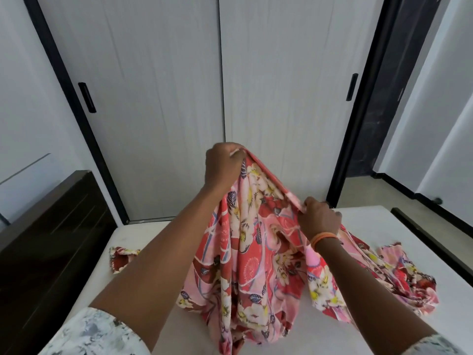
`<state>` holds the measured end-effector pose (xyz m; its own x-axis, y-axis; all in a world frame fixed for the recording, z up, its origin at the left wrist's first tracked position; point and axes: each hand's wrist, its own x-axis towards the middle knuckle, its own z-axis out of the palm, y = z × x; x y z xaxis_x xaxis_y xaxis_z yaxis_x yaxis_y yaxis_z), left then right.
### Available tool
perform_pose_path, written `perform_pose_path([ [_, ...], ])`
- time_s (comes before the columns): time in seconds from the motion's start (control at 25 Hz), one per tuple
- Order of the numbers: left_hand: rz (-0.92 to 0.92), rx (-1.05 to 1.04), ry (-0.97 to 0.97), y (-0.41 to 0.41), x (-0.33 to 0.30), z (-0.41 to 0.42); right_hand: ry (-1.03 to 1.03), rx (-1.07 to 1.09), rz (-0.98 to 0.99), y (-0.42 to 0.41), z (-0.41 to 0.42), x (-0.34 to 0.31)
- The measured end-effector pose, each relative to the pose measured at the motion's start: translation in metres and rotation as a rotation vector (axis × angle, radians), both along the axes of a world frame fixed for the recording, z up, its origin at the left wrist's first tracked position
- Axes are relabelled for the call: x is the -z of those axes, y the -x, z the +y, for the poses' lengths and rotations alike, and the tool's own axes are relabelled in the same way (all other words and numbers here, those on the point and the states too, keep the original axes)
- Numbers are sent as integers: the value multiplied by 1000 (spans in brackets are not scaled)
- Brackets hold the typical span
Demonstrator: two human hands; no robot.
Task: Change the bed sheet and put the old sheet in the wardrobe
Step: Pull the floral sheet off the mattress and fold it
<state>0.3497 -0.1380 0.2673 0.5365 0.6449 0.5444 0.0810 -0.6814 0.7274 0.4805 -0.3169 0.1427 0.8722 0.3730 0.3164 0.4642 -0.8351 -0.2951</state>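
Gripping the hem of the floral bed sheet (256, 252), my left hand (224, 166) holds it raised while my right hand (320, 217) pinches the same edge lower down. Its bunched cloth hangs between my arms and trails across the bare white mattress (409, 226), facing the closed wardrobe doors (179, 98).

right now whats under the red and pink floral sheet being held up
Under the red and pink floral sheet, gripped by the left hand and right hand, lies the bare white mattress. Anything under its bunched folds is hidden.
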Motion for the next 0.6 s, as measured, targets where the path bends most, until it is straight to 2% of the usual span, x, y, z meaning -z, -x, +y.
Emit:
perform_pose_path([
  [0.12,-121,-88,75,7,-16,15,43,119,45,-11,-14,23],
  [0.2,-134,-139,88,9,-23,24,-19,127,123,-14,-19,36],
  [0.28,-55,-195,78,9,-22,33,-258,22,277,-14,-18,33],
  [0.4,223,-254,52,7,6,46,-611,-285,466,-14,-4,4],
  [0.44,308,-225,52,7,17,44,-677,-387,522,-11,3,-9],
  [0.52,405,-39,38,9,36,27,-823,-556,717,-4,16,-35],
  [0.6,363,211,117,7,47,-2,-905,-647,912,1,25,-55],
])
